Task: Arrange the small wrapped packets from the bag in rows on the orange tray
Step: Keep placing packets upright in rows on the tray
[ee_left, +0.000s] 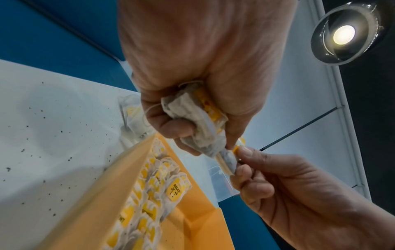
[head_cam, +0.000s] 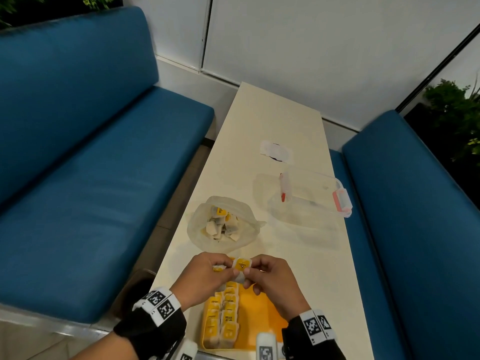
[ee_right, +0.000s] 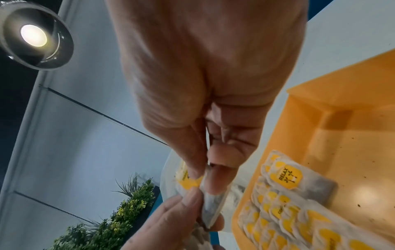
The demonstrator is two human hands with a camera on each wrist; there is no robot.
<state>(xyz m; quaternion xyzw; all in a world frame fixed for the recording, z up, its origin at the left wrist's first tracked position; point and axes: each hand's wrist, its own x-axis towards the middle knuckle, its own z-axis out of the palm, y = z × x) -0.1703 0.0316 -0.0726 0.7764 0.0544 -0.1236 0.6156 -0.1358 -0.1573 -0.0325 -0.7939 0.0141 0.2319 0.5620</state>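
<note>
Both hands meet above the far end of the orange tray (head_cam: 262,318). My left hand (head_cam: 207,271) grips a crumpled bunch of packets (ee_left: 198,121) in its curled fingers. My right hand (head_cam: 265,274) pinches one white packet with a yellow label (head_cam: 242,265) between thumb and fingertips, close against the left hand's bunch. Two rows of packets (head_cam: 223,320) lie along the tray's left side. The clear plastic bag (head_cam: 223,224), holding several more packets, stands open on the table just beyond the hands.
A clear lidded box with red clips (head_cam: 311,196) sits on the cream table (head_cam: 272,120) to the right of the bag. A small white wrapper (head_cam: 276,152) lies farther back. Blue benches (head_cam: 91,152) flank the table on both sides.
</note>
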